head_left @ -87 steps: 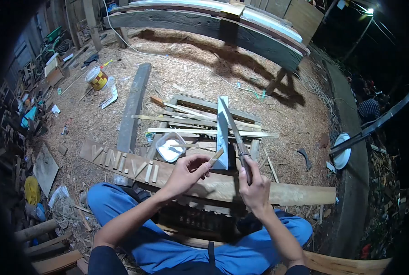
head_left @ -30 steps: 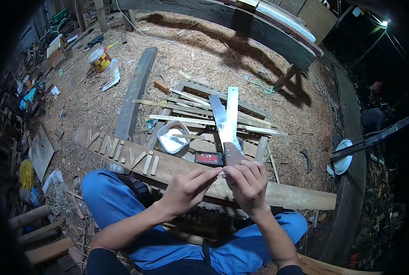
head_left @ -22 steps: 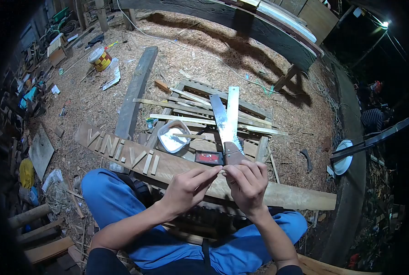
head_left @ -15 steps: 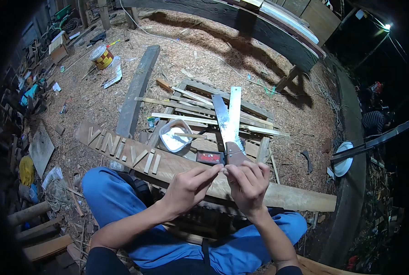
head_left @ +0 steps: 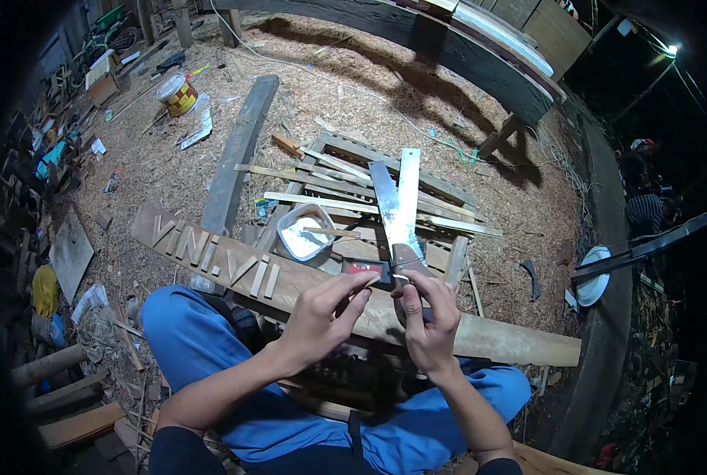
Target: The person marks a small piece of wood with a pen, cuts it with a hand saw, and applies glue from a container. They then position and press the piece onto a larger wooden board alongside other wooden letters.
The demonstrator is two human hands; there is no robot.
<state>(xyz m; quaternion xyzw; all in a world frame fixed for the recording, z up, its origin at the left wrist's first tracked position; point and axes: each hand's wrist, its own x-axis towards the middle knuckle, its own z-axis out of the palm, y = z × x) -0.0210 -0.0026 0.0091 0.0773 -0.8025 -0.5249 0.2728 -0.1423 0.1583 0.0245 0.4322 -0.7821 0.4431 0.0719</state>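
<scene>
My left hand (head_left: 322, 321) pinches a small sliver of wood (head_left: 373, 281) between thumb and fingertips. Opposite it, my right hand (head_left: 431, 321) is closed in a pinch on a small pale piece (head_left: 401, 277), apparently wood. A narrow gap separates the fingertips. Both hands are over a long curved wooden board (head_left: 512, 339) lying across my lap. Thin wooden strips (head_left: 260, 275) on its left part form raised letters and a dot. Just beyond my hands are a dark tray with red contents (head_left: 359, 269) and a brown-handled saw (head_left: 385, 198) crossing another metal blade (head_left: 408, 190).
A square tub (head_left: 327, 215) of white powder, with a stick across it, stands on a slatted wooden pallet (head_left: 452, 261) bearing loose strips. A heavy beam (head_left: 239, 158) lies left. Behind are a yellow-red bucket (head_left: 181, 99) and a workbench (head_left: 353, 20). A person (head_left: 645, 210) is far right.
My fingertips, which were together, have moved apart. The small piece in each hand now shows. My right hand has turned and dropped slightly.
</scene>
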